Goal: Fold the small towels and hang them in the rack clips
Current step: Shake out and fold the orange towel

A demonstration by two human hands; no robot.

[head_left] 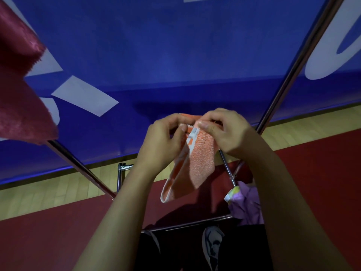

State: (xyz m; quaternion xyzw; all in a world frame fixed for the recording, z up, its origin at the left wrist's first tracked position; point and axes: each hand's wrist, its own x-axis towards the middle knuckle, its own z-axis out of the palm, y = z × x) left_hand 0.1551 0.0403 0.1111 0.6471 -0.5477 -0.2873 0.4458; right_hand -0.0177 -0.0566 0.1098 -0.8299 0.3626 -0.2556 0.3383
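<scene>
A small orange towel (pixel 197 163) with a white patterned band hangs folded in the middle of the head view. My left hand (pixel 162 141) pinches its top edge on the left side. My right hand (pixel 228 130) pinches the same top edge on the right, thumb pressed on the cloth. Both hands are raised in front of the metal rack bars (pixel 289 75). Any clip at the towel's top is hidden by my fingers. A dark red towel (pixel 21 94) hangs at the upper left.
A purple cloth (pixel 250 204) hangs from a thin rack rod at the lower right. Another rack bar (pixel 82 169) runs diagonally at the left. Behind is a blue banner (pixel 156 55) with white shapes, above a wooden and red floor. Dark clothing shows at the bottom.
</scene>
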